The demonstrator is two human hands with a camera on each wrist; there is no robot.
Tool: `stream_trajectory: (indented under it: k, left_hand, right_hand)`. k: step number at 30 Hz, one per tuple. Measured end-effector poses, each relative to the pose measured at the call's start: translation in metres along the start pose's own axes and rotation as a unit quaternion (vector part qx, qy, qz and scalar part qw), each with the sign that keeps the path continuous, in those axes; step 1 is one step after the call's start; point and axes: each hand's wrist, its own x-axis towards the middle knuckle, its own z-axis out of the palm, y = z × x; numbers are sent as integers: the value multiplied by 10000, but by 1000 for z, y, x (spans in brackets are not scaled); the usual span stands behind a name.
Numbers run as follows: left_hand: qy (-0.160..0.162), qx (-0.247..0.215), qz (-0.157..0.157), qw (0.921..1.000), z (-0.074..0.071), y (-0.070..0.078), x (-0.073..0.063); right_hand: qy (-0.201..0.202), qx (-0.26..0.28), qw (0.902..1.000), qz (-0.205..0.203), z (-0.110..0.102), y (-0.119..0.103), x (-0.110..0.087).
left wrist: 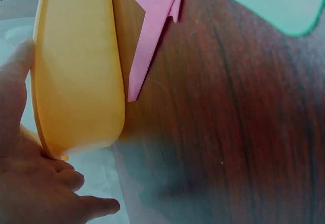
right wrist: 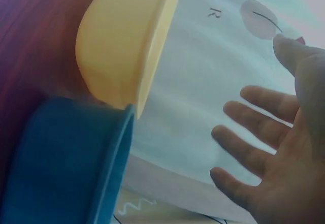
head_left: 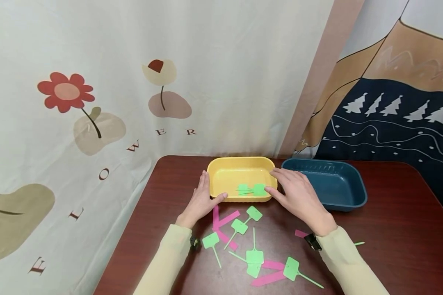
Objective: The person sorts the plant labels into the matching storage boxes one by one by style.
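Observation:
A yellow plastic basin [head_left: 221, 164] stands near the table's back edge, with green tags [head_left: 259, 189] lying inside it. Alongside its left end is my left hand [head_left: 200, 200], fingers extended along the outer wall and thumb at the front rim. In the left wrist view the thumb meets the rim of the yellow basin [left wrist: 81, 61]. Over the basin's right end my right hand [head_left: 299, 194] is spread, its palm holding nothing. In the right wrist view that hand's fingers [right wrist: 244, 148] stand apart from both basins.
A dark blue basin [head_left: 332, 184] sits right of the yellow one. Several green tags [head_left: 254, 257] and pink strips [head_left: 267, 279] lie scattered on the dark red-brown table [head_left: 398, 229]. A printed curtain [head_left: 221, 82] hangs behind the table.

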Motion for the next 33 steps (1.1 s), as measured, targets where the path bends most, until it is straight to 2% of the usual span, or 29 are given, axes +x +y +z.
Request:
stream_trajectory:
  k: [7,19,33]
  left_hand:
    - [-41,-60,-32,10000,-1,1,-1]
    - [-15,-68,-48,10000,0,0,-1]
    - [-18,-9,-44,10000,0,-1,-1]
  right_hand:
    - [30,-216,9993,302,-13,4,-22]
    - [-94,-559,9978,340,-32,19,-61]
    - [-305,-244,9978,533,-56,50,-103]
